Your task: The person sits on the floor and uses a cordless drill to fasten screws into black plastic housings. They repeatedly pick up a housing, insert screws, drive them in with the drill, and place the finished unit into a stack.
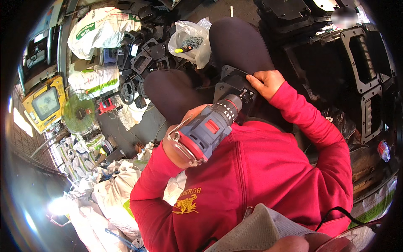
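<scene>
My left hand is wrapped round the grip of a grey and red cordless drill, its grip mostly hidden beneath the body. The drill's chuck end points up and right, against or close to a black plastic housing between my thighs; exact contact is hard to make out. My right hand grips the housing's right edge, thumb on top and fingers curled below. Small shiny metal pieces show beside the chuck. Beyond my knees sits a clear plastic bag with many small screws and a yellow-and-black tool.
Loose black plastic frames are heaped at the far left. Larger black frames stack up on the right. A green fan and a yellow scale stand left. White sacks lie behind at lower left.
</scene>
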A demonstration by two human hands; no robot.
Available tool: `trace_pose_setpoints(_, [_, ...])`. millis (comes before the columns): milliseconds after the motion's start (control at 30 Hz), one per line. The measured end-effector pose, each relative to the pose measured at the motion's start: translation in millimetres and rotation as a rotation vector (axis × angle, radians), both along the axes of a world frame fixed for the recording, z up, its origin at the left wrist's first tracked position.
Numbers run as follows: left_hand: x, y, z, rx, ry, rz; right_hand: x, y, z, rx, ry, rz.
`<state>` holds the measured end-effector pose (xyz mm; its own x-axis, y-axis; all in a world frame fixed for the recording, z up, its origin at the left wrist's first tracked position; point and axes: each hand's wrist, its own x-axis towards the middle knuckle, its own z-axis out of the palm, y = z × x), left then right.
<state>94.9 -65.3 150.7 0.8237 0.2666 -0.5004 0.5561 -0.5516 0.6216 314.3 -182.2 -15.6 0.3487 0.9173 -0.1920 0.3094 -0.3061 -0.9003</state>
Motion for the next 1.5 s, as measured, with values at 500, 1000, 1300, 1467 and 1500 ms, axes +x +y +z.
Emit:
trace_pose_setpoints(500, [1.0,14.8,-22.5,-0.180,-0.159,0.001,12.2,-0.3,-12.7,0.050,0.009,0.023])
trace_pose_setpoints(1000, [-118.5,-10.6,-70.0,0.262,0.081,0.121,48.5,15.5,-50.8,0.230,0.558,-0.215])
trace_pose_setpoints(1300, [-129.8,63.5,-74.6,-0.715,-0.670,0.716,-22.1,103.2,-40.2,0.179,0.827,0.067])
trace_pose_setpoints(1467, [-122.0,97.5,-53.1,-0.870,-0.719,0.816,-73.9,153.6,-7.9,0.118,1.082,0.081])
trace_pose_setpoints(1500, [-126.7,109.5,-50.6,-0.844,-0.773,0.805,-67.6,156.8,0.1,0.053,1.167,0.162])
